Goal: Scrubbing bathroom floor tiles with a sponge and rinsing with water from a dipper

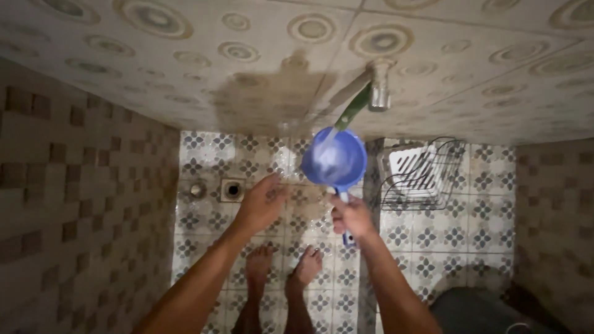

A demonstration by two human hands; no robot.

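The left hand (261, 204) hangs open and empty, fingers spread above the wet patterned tile floor (204, 247), just left of the round blue plastic dipper (334, 159). The right hand (351, 218) grips the dipper's handle, holding its bowl under the metal wall tap (378, 86); water streams in, the bowl looks partly filled.

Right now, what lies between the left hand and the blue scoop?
Head view: only wet patterned floor tile shows between the left hand and the blue scoop.
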